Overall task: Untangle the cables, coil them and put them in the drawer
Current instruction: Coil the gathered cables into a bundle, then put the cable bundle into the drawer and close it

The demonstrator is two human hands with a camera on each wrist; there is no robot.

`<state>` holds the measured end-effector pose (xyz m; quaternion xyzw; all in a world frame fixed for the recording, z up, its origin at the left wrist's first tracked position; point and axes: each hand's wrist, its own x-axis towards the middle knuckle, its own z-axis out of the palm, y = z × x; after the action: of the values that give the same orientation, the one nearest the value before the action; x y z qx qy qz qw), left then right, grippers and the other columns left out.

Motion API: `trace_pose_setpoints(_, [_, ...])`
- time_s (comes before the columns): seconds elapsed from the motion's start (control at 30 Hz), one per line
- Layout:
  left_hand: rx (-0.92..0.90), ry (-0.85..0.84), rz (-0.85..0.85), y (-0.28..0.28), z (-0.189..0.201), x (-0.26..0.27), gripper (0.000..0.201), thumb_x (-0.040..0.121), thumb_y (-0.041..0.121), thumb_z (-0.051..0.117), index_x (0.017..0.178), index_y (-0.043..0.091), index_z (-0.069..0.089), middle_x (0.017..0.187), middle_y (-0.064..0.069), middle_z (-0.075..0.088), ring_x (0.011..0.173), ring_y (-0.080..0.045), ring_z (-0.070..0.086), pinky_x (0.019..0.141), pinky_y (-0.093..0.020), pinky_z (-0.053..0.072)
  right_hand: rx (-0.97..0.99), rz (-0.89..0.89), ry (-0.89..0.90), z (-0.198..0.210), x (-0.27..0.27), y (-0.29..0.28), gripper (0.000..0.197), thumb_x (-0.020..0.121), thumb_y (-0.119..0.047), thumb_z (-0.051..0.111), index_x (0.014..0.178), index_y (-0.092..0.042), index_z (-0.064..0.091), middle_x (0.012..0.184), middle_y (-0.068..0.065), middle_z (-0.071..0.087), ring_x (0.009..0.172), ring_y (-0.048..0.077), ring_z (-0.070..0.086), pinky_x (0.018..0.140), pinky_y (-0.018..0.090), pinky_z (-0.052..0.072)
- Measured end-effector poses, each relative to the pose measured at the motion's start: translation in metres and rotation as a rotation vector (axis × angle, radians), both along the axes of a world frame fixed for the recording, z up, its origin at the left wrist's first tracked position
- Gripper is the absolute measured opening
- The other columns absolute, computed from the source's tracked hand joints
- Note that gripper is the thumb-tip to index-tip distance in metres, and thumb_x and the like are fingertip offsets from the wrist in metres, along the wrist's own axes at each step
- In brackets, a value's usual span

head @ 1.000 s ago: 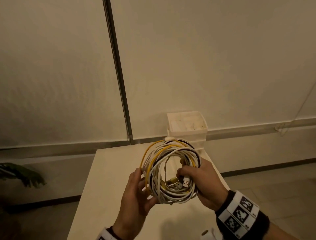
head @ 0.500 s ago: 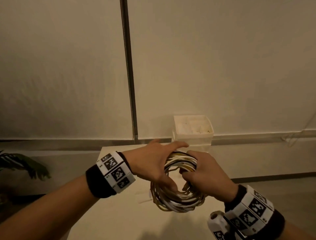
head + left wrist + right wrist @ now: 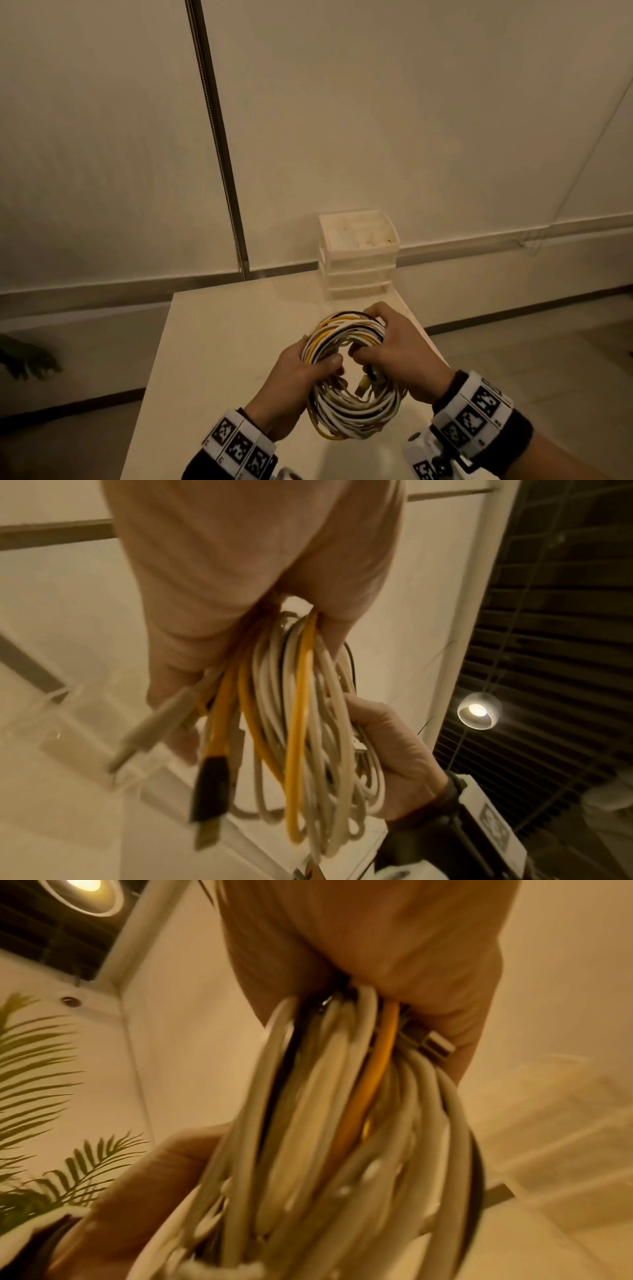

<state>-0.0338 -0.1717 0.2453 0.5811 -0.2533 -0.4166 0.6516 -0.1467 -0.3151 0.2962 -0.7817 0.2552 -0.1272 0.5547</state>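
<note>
A round coil of white, yellow and black cables (image 3: 352, 407) hangs over the near part of the table, held between both hands. My left hand (image 3: 305, 377) grips the coil's left side, thumb across the strands. On the right side my right hand (image 3: 394, 349) curls its fingers round the bundle. Plugs dangle inside the ring (image 3: 363, 387). In the left wrist view the cable coil (image 3: 308, 723) hangs from my fingers with a black-and-yellow plug (image 3: 209, 791) loose. The right wrist view shows the same coil (image 3: 342, 1123) packed in my fist. The small white drawer unit (image 3: 358, 260) stands at the table's far right.
The white table (image 3: 222, 342) runs from the wall towards me. Behind it a dark vertical rail (image 3: 219, 137) divides the pale wall. A green plant (image 3: 27, 359) shows low at the left. Floor lies to the right of the table.
My left hand, reaching over the top of the coil half a second ago, now grips its left side from below. The coil has tilted up to face me and sits lower.
</note>
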Motion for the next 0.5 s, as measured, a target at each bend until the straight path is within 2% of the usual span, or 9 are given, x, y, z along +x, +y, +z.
trace_pose_setpoints(0.07, [0.009,0.042,0.057,-0.004,-0.008,-0.005,0.02,0.094,0.006,0.06,0.113,0.006,0.063,0.082,-0.02,0.062,0.069,-0.03,0.065,0.069,-0.042,0.058,0.061,-0.039,0.019,-0.01,-0.001,0.0,0.042,0.072,0.0,0.073,0.104,-0.018,0.054,0.083,0.02,0.071,0.066,0.032,0.069,0.063,0.043,0.059])
trace_pose_setpoints(0.13, [0.011,0.021,0.114,-0.011,-0.014,-0.008,0.015,0.095,0.001,0.054,0.108,0.005,0.062,0.075,-0.016,0.057,0.06,-0.025,0.06,0.057,-0.034,0.052,0.082,-0.074,0.015,-0.017,-0.002,-0.002,0.035,0.071,-0.001,0.075,0.1,-0.014,0.061,0.082,0.02,0.071,0.065,0.029,0.069,0.065,0.045,0.058])
trace_pose_setpoints(0.23, [0.011,-0.051,0.149,-0.026,-0.014,-0.007,0.011,0.096,0.0,0.051,0.098,0.006,0.059,0.073,-0.014,0.055,0.057,-0.021,0.056,0.053,-0.031,0.048,0.176,-0.072,-0.009,-0.028,-0.012,-0.013,0.025,0.072,-0.006,0.078,0.094,-0.007,0.069,0.088,0.02,0.072,0.073,0.026,0.068,0.073,0.046,0.057])
trace_pose_setpoints(0.3, [0.01,-0.055,0.178,-0.036,-0.015,-0.005,0.01,0.096,0.0,0.05,0.097,0.006,0.058,0.07,-0.013,0.054,0.055,-0.019,0.054,0.051,-0.029,0.047,0.34,-0.026,-0.071,-0.037,-0.023,-0.028,0.033,0.074,-0.01,0.078,0.106,-0.009,0.068,0.102,0.019,0.071,0.086,0.028,0.068,0.08,0.043,0.055])
trace_pose_setpoints(0.4, [-0.017,0.05,0.238,-0.055,-0.02,-0.004,0.01,0.097,0.0,0.049,0.1,0.005,0.057,0.067,-0.008,0.051,0.053,-0.016,0.051,0.05,-0.027,0.045,0.553,-0.052,-0.202,-0.057,-0.037,-0.052,0.061,0.07,-0.036,0.08,0.125,-0.018,0.061,0.122,0.009,0.066,0.115,0.029,0.06,0.1,0.049,0.045])
trace_pose_setpoints(0.43, [-0.029,0.083,0.262,-0.064,-0.023,-0.004,0.01,0.097,0.001,0.049,0.102,0.005,0.057,0.068,-0.007,0.051,0.053,-0.015,0.051,0.051,-0.027,0.045,0.647,-0.075,-0.253,-0.065,-0.04,-0.059,0.07,0.067,-0.047,0.079,0.128,-0.02,0.058,0.127,0.007,0.064,0.121,0.028,0.056,0.104,0.05,0.041])
trace_pose_setpoints(0.5, [-0.054,0.143,0.308,-0.084,-0.029,-0.009,0.012,0.097,0.001,0.049,0.104,0.005,0.057,0.067,-0.005,0.051,0.052,-0.013,0.051,0.052,-0.026,0.046,0.873,-0.151,-0.331,-0.082,-0.044,-0.064,0.071,0.073,-0.06,0.067,0.13,-0.018,0.058,0.134,0.009,0.059,0.12,0.027,0.054,0.103,0.049,0.039])
